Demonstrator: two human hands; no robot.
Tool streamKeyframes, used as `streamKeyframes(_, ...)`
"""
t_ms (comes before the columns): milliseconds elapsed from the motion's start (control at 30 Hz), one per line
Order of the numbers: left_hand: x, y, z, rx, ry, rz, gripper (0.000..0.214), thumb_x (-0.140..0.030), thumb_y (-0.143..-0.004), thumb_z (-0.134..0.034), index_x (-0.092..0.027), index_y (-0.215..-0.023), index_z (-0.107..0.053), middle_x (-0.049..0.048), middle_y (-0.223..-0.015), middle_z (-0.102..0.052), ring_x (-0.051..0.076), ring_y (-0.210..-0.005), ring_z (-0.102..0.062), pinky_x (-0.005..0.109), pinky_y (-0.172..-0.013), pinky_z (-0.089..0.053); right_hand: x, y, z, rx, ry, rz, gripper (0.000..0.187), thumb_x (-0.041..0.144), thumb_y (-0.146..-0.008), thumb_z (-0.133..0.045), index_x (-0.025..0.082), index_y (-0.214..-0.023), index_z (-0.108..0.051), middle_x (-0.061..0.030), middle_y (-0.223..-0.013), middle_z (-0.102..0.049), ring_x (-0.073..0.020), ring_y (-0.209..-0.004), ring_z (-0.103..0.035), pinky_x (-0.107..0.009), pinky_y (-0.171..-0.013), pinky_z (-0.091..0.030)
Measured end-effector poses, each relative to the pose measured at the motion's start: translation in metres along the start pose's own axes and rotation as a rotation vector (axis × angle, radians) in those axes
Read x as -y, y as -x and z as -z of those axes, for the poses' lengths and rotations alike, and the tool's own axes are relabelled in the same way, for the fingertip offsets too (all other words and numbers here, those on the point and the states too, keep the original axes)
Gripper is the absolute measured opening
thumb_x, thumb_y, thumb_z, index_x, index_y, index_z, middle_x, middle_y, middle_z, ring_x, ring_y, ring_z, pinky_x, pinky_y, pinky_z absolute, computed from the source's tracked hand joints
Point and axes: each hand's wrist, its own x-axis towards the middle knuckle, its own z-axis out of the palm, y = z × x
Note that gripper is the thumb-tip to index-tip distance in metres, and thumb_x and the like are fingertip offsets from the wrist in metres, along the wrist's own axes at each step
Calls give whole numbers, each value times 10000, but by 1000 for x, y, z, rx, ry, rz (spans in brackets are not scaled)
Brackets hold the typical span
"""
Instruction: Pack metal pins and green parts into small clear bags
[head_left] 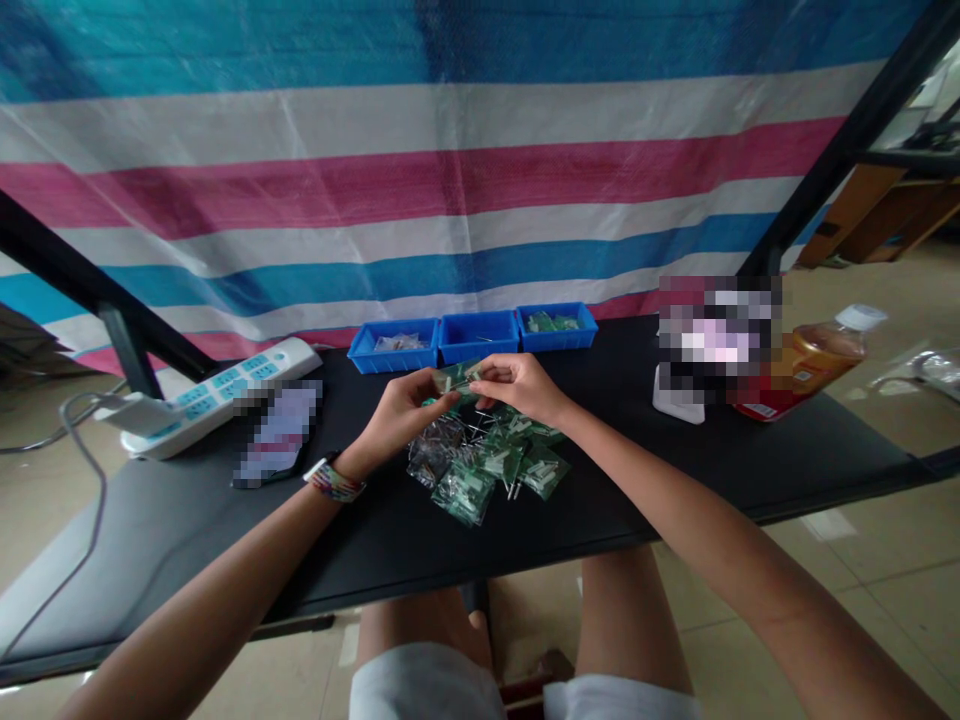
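Between my two hands is a small greenish clear plastic packet (454, 376), raised over a pile of similar packets. My left hand (411, 405) pinches its left side with thumb and fingers. On its right side, the fingers of my right hand (517, 384) are closed on it. Under and in front of my hands lie several green-tinted packets (466, 488) with small pale pieces inside. Clear packets with darker contents (429, 458) lie at the pile's left. Thin metal pins (513, 490) show loose among them.
Behind the pile stand three blue bins: a left bin (361, 352) with clear packets, a middle bin (454, 350) with a thin piece, a right bin (528, 338) with green packets. A power strip (225, 392) and phone (276, 440) lie left; a bottle (829, 352) stands right.
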Motion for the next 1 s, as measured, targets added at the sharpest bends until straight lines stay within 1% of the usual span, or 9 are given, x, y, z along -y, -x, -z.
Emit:
streamKeyframes(167, -7, 2, 0, -49, -118, -24, 412, -527, -872, -840, -169, -776, -659, -9, -686, -634, 121, -616, -549, 230, -570, -405, -1, 1, -2, 8, 38, 55, 251, 356, -860, -830, 168, -1016, -773, -19, -802, -757, -171, -652, -733, -316, -655, -625)
streamKeyframes(233, -11, 4, 2, -73, -180, -4, 517, -555, -929, -765, -169, -630, -595, -23, -563, -539, 99, -526, -447, 234, -511, -311, 0, 2, -4, -35, 82, 144, 220, 352, -895, -809, 175, -1023, -784, -22, -836, -750, -169, -677, -735, -316, -665, -626)
streamKeyframes(300, -13, 4, 4, -49, -176, 15, 597, -574, -992, -659, -165, -562, -598, 3, -528, -552, 108, -513, -455, 250, -518, -330, 3, 4, -5, -87, 164, 275, 171, 327, -931, -791, 191, -1034, -804, -40, -933, -754, -171, -743, -745, -321, -701, -634)
streamKeyframes(400, -11, 1, 5, 10, -6, 15, 529, -558, -1013, -593, -149, -718, -749, 81, -727, -738, 182, -693, -651, 284, -663, -492, 4, 6, -4, -94, 376, 519, 103, 236, -983, -743, 214, -1034, -830, -71, -1072, -756, -198, -948, -756, -353, -844, -637)
streamKeyframes(533, -2, -2, 4, 16, 246, 41, 477, -579, -976, -603, -147, -895, -789, 106, -858, -775, 222, -765, -699, 316, -681, -548, 0, 7, -2, -38, 568, 668, 206, 146, -1026, -657, 204, -1127, -826, -111, -1210, -717, -198, -1003, -743, -390, -928, -627)
streamKeyframes(700, -4, -2, 4, -37, 120, 60, 319, -480, -906, -786, -161, -893, -775, 40, -806, -734, 163, -694, -633, 267, -649, -505, 0, 7, -2, -33, 567, 582, 329, 118, -1018, -587, 244, -1217, -817, -111, -1354, -687, -214, -1106, -723, -443, -1022, -621)
streamKeyframes(800, -11, -1, 5, -106, 89, 35, 326, -484, -889, -810, -162, -869, -765, 30, -764, -722, 157, -671, -620, 263, -640, -489, 6, 8, -5, -39, 336, 412, 396, 193, -1019, -584, 279, -1368, -750, -97, -1437, -678, -223, -1135, -726, -459, -1039, -632)
streamKeyframes(900, -13, -2, 5, -122, 59, 29, 356, -513, -891, -804, -158, -878, -773, 45, -780, -745, 172, -691, -641, 277, -664, -501, 11, 8, -9, -41, 69, 195, 476, 335, -962, -716, 274, -1434, -691, -100, -1449, -683, -200, -989, -758, -428, -932, -687)
streamKeyframes(1000, -11, -2, 4, -60, 4, 15, 398, -555, -884, -798, -158, -909, -789, 62, -853, -781, 192, -750, -667, 291, -711, -514, 8, 6, -11, -34, -56, 47, 437, 382, -827, -851, 192, -1212, -765, -99, -1224, -759, -210, -893, -760, -371, -734, -718)
